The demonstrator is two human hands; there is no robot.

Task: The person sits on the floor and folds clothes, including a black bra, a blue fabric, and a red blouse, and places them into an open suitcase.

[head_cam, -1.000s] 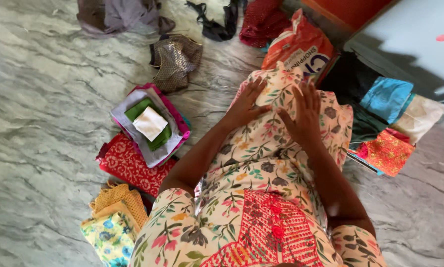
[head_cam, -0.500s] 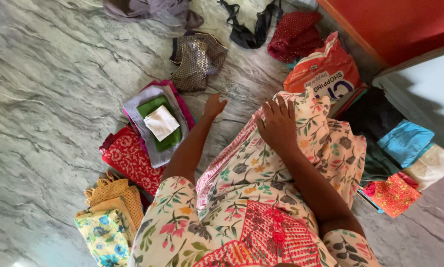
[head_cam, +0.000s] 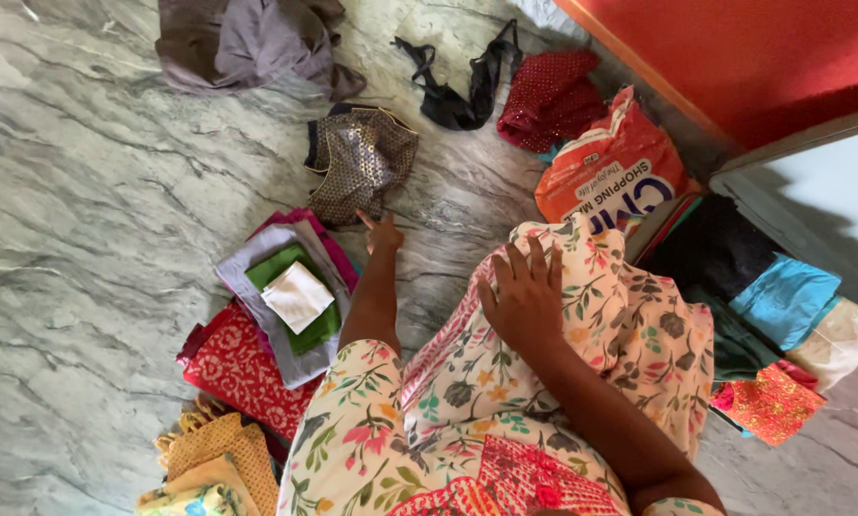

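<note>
Two hands: both bare, apart from each other, above a grey-green marble floor [head_cam: 85, 210].
Far left, bottom: folded yellow and floral cloths [head_cam: 209, 468], part cut off by the edge.
Left stack: red patterned cloth [head_cam: 233, 368] lowest, then grey and pink pieces, a green piece [head_cam: 290, 287], a small white folded square [head_cam: 297, 296] on top.
Left hand [head_cam: 383, 232]: stretched forward over the floor, index finger out, holding nothing, near the stack and just short of the dark gold-dotted garment [head_cam: 362, 162].
Floral garment [head_cam: 582, 325]: cream with pink and dark flowers and green leaves, bunched on the lap, right of centre.
Right hand [head_cam: 523, 298]: fingers spread wide, pressed flat on the floral garment, not gripping.
Orange bag [head_cam: 611, 172]: soft plastic, crumpled, white patch with blue lettering, behind the floral garment, against the red wall base.
Far right: pile of blue, cream and orange-red cloths [head_cam: 782, 325], perhaps folded; hard to tell.
</note>
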